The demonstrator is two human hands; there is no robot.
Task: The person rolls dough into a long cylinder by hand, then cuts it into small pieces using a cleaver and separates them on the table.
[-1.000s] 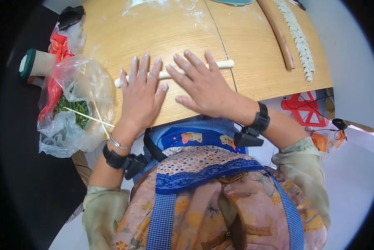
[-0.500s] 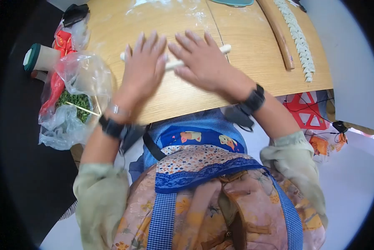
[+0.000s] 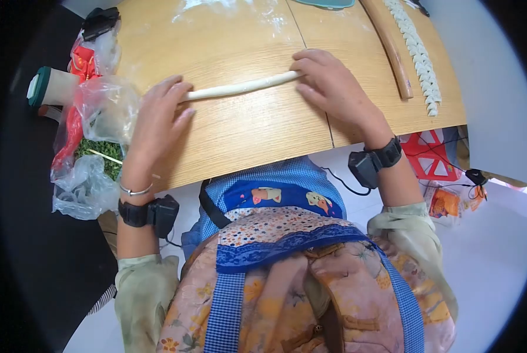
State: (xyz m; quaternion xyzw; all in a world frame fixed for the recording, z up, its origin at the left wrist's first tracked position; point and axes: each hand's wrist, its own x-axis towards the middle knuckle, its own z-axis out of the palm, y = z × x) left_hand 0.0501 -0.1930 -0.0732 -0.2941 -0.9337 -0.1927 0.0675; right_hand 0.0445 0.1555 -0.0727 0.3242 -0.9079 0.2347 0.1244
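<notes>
A long, pale dough rope (image 3: pixel 240 89) lies across the wooden table in front of me, sloping slightly up to the right. Around its left end curl the fingers of my left hand (image 3: pixel 160 115), with the thumb apart on the near side. My right hand (image 3: pixel 334 85) has the other end between its bent fingers and thumb. Both tips of the rope are hidden by the hands. Between the hands the rope is smooth and fairly even in thickness.
To the right lie a wooden rolling pin (image 3: pixel 389 47) and a row of small pale dough pieces (image 3: pixel 417 56). White flour (image 3: pixel 222 6) dusts the table's far side. Plastic bags (image 3: pixel 101 109) with greens (image 3: pixel 101 154) and a green-lidded container (image 3: pixel 54 87) stand left.
My hands were close together, flat over the middle of the dough rope. They have moved apart to its two ends, and the rope looks longer.
</notes>
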